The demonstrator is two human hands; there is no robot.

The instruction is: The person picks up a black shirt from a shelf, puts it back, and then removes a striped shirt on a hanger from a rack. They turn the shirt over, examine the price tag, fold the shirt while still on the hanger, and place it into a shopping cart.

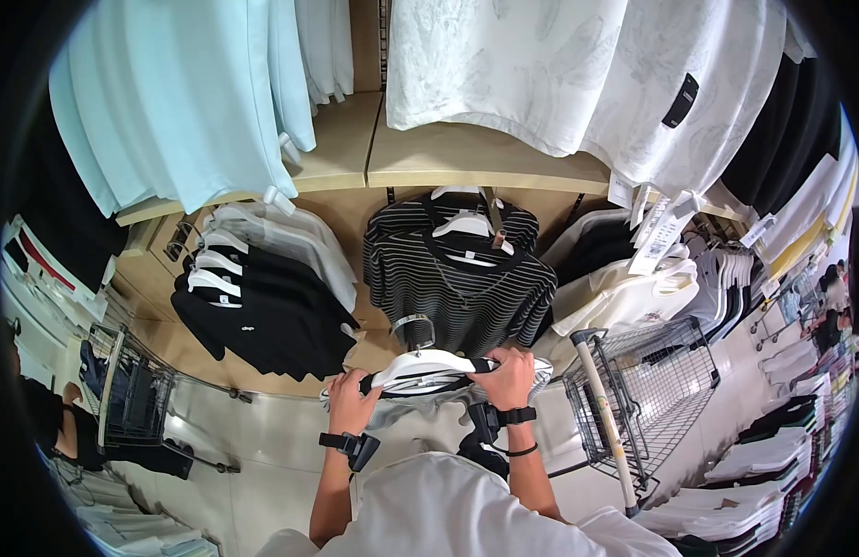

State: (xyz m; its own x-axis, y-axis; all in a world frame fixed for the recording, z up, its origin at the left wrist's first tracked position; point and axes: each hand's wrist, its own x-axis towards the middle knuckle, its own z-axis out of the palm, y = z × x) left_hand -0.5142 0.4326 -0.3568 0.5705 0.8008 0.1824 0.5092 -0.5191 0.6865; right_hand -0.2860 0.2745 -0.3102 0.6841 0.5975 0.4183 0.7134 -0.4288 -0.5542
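Both my hands hold a striped shirt on a white hanger (424, 364) in front of my chest. My left hand (353, 401) grips the shirt's shoulder at the hanger's left end. At the right end, my right hand (507, 379) has its fingers closed round the other shoulder. The hanger's metal hook (413, 327) points up, away from me. Just beyond it, black shirts with thin white stripes (448, 278) hang on a rack arm. Black bands with small devices sit on both my wrists.
Black shirts (262, 320) hang at the left, cream shirts (633, 295) at the right. A wooden shelf (485, 167) runs above them. A wire cart (647, 390) stands close on my right. At the far left are another cart (132, 399) and a person (53, 418).
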